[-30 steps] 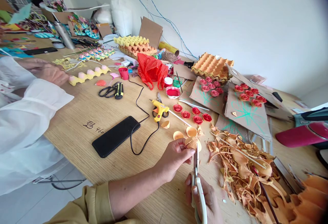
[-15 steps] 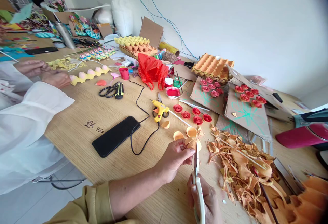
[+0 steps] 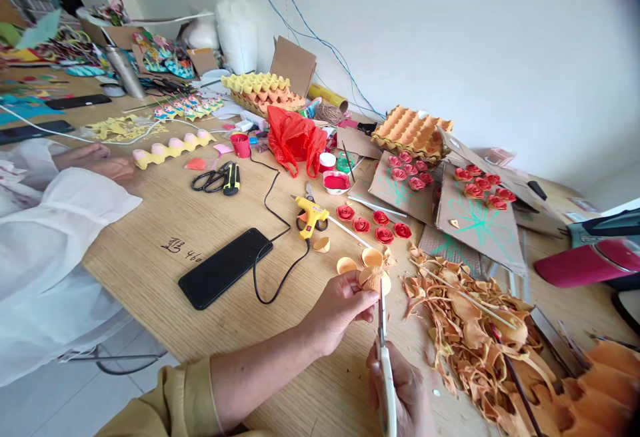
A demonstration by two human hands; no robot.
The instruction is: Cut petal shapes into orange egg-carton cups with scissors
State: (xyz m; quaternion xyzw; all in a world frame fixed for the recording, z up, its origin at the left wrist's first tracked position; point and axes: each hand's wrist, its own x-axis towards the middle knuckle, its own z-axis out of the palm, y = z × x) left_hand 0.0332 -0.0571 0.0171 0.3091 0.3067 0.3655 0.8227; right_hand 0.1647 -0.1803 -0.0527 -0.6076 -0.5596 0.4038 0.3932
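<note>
Between the thumb and fingers of my left hand (image 3: 337, 310) is a small orange egg-carton cup (image 3: 370, 279), held above the table. My right hand (image 3: 403, 390) grips white-handled scissors (image 3: 386, 370), their blades pointing up at the cup's right edge and nearly together. Just beyond lie more cut orange cups (image 3: 372, 257), with one loose cup (image 3: 321, 244) further left beside a yellow glue gun (image 3: 311, 216). Several red paper roses (image 3: 383, 235) sit behind them on the table.
Orange carton scraps (image 3: 465, 317) heap up on the right. A black phone (image 3: 225, 267) and the glue gun's cord lie left of my hands. Red roses rest on cardboard (image 3: 480, 224) behind; a pink bottle (image 3: 585, 262) lies far right. At left, another person's hands (image 3: 107, 160) are near a yellow carton strip (image 3: 173, 148).
My hands, the cup and the scissors keep almost the same pose. The other person's hands have drawn back left from the yellow carton strip, and a dark phone now shows behind them.
</note>
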